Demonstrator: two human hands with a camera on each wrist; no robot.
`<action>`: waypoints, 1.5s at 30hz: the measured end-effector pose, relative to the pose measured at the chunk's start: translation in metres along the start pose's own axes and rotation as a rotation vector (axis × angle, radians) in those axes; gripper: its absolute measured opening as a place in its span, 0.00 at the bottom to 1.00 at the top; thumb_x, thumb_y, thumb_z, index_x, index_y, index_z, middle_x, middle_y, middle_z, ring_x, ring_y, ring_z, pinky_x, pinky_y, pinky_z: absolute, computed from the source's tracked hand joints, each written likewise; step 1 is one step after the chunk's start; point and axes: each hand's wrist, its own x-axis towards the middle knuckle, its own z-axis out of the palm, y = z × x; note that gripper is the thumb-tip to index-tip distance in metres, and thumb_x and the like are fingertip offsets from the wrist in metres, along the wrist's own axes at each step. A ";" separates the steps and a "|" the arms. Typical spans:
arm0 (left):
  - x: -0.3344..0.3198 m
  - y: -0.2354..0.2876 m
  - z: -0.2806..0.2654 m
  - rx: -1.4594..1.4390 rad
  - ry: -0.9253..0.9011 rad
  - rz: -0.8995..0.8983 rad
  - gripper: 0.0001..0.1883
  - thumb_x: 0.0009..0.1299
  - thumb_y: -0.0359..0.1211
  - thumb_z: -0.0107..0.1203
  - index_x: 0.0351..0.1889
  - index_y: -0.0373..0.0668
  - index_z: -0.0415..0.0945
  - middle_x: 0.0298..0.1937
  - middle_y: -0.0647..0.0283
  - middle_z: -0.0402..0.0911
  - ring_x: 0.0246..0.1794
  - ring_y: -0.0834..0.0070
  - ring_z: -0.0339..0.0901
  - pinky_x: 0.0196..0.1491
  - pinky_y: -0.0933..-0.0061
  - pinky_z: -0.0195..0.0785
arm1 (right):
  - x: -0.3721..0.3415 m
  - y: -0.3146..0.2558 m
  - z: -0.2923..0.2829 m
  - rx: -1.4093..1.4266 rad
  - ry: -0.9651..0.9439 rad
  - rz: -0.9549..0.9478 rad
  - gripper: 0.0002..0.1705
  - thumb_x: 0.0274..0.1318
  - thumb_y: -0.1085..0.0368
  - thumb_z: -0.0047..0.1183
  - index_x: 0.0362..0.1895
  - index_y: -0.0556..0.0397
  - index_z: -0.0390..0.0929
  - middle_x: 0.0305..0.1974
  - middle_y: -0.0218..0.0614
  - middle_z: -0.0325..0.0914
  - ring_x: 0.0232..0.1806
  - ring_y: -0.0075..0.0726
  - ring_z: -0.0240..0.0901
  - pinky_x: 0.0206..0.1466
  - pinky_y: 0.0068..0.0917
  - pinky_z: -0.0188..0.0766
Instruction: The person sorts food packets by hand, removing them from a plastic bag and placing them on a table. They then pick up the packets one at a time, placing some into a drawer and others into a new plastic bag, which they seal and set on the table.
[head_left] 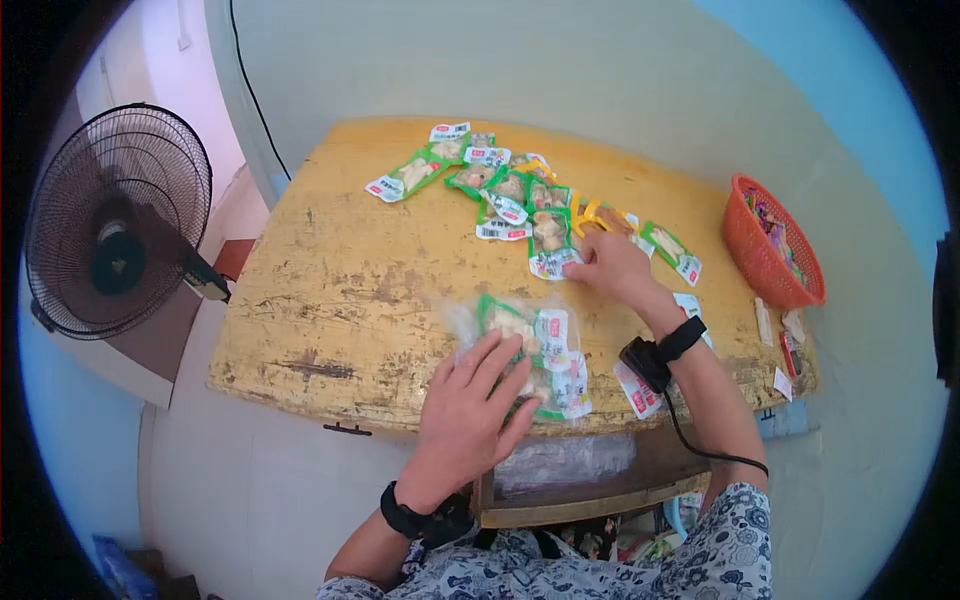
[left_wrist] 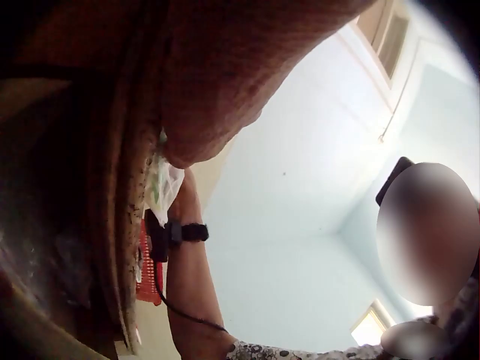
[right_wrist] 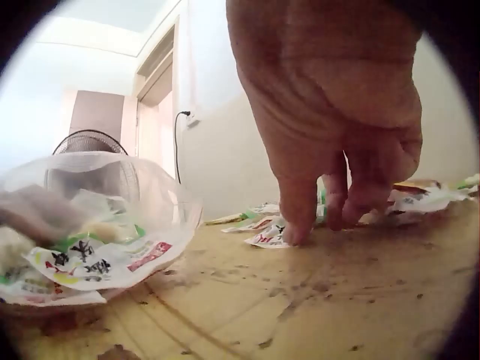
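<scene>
A clear plastic bag [head_left: 462, 322] holding several green-and-white snack packets [head_left: 552, 335] lies near the table's front edge. My left hand [head_left: 470, 415] rests on the bag with its fingers spread. Farther back, my right hand [head_left: 618, 268] reaches down into a loose pile of packets. Its thumb touches the white end of a green packet [head_left: 549, 235], while its fingertips are at a yellow-edged packet [head_left: 612, 217]. The right wrist view shows that thumb [right_wrist: 298, 225] on a packet end [right_wrist: 267, 234], apart from the fingers. The left wrist view shows mostly the hand's underside.
More packets [head_left: 415, 175] spread across the back of the worn yellow table [head_left: 330, 270]. A red basket [head_left: 770, 250] with colourful wrappers stands at the right. Loose packets lie near the right forearm. Below the front edge is an open drawer [head_left: 590, 505]. A fan [head_left: 120, 220] stands at left.
</scene>
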 end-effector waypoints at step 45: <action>0.008 0.058 0.012 -0.198 0.272 -0.079 0.04 0.67 0.21 0.61 0.38 0.35 0.80 0.31 0.59 0.77 0.25 0.70 0.76 0.27 0.74 0.70 | -0.217 -0.023 0.009 1.535 0.114 0.127 0.06 0.69 0.70 0.54 0.43 0.56 0.71 0.35 0.34 0.81 0.33 0.20 0.76 0.32 0.18 0.72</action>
